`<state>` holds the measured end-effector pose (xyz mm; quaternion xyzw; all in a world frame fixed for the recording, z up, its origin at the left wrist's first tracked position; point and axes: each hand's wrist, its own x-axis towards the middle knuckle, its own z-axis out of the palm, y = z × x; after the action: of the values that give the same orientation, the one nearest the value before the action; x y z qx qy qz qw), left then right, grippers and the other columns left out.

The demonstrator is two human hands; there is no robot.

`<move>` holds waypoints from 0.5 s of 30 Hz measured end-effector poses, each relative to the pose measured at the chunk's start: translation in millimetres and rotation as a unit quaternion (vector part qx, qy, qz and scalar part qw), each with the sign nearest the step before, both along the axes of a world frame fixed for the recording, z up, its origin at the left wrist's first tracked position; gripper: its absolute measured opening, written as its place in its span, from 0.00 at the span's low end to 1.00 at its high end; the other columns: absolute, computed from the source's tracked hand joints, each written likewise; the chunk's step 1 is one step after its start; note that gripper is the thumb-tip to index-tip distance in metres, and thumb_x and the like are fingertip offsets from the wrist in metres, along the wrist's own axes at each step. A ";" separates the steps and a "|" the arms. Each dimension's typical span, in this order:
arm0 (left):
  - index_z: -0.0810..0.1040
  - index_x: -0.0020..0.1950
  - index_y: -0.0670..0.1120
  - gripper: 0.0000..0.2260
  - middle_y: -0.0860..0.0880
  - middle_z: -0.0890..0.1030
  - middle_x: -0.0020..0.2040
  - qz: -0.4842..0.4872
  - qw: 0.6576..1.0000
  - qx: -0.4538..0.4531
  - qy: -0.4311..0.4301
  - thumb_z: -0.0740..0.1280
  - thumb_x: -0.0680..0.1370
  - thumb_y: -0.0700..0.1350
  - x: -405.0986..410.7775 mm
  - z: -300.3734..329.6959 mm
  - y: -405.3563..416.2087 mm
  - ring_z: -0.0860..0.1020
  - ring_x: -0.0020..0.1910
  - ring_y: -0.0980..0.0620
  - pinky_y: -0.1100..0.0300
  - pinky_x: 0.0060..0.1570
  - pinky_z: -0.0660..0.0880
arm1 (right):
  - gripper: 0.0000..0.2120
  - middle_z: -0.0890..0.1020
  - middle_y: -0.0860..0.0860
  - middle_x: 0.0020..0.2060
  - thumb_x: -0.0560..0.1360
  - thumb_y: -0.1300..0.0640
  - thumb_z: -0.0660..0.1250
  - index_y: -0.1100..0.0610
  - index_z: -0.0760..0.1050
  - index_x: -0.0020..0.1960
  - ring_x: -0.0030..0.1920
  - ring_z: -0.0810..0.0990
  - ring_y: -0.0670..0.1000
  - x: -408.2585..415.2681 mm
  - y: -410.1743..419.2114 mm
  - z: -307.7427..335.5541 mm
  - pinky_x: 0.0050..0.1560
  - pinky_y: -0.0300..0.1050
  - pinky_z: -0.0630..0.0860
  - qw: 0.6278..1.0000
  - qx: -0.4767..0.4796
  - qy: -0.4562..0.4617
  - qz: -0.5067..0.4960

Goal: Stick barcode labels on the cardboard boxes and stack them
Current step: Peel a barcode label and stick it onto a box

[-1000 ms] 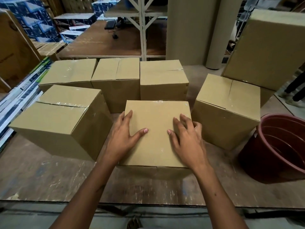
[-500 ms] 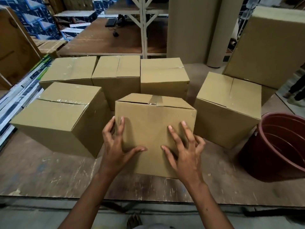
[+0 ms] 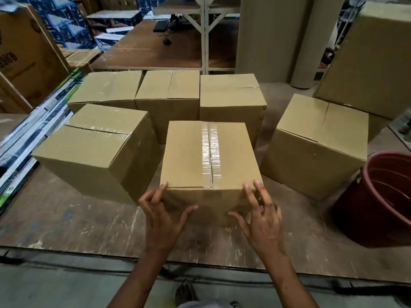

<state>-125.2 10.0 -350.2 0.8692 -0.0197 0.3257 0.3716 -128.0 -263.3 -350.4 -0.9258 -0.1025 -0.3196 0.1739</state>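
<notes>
Box (image 3: pixel 210 158) sits near tabletop (image 3: pixel 66 218) edge, taped seam up. Your left hand (image 3: pixel 161 215) and right hand (image 3: pixel 259 216), fingers spread, touch near corners only. No label visible; careless push could slide box.

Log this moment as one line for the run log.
stage: positioning box | left hand: fingers on front box near-left corner | right hand: fingers on near-right corner | tape seam up | label: none visible

Both hands, left (image 3: pixel 160 216) and right (image 3: pixel 260 215), touch the taped box's (image 3: pixel 209 161) near face, fingers spread.
</notes>
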 end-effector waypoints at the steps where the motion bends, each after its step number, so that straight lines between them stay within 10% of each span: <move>1: 0.64 0.79 0.49 0.41 0.38 0.66 0.70 -0.002 1.000 -0.010 -0.004 0.80 0.73 0.60 -1.7 2.8 -0.4 0.73 0.65 0.40 0.46 0.63 0.80 | 0.45 0.66 0.54 0.81 0.74 0.38 0.79 0.47 0.62 0.84 0.65 0.79 0.57 -0.7 0.8 4.9 0.54 0.61 0.79 1.000 0.000 0.001 -0.008; 8: 0.72 0.78 0.57 0.25 0.50 0.62 0.83 0.021 0.994 -0.076 0.072 0.69 0.82 0.63 -10.4 24.8 -11.5 0.70 0.78 0.45 0.37 0.62 0.80 | 0.31 0.78 0.54 0.73 0.77 0.41 0.78 0.53 0.76 0.74 0.78 0.72 0.60 0.6 25.0 26.8 0.75 0.63 0.66 0.999 -0.026 -0.011 -0.032; 15: 0.78 0.77 0.55 0.25 0.43 0.56 0.87 0.008 0.990 0.130 0.049 0.70 0.81 0.62 1.4 33.1 -3.9 0.54 0.87 0.41 0.29 0.74 0.69 | 0.30 0.70 0.53 0.81 0.83 0.43 0.70 0.53 0.70 0.80 0.84 0.64 0.53 12.8 51.4 55.6 0.83 0.56 0.62 0.992 -0.064 0.084 0.075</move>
<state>-123.9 6.1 -317.2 0.9251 -0.0368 0.2800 0.2538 -115.3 -211.9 -294.7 -0.9484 -0.1768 -0.2193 0.1455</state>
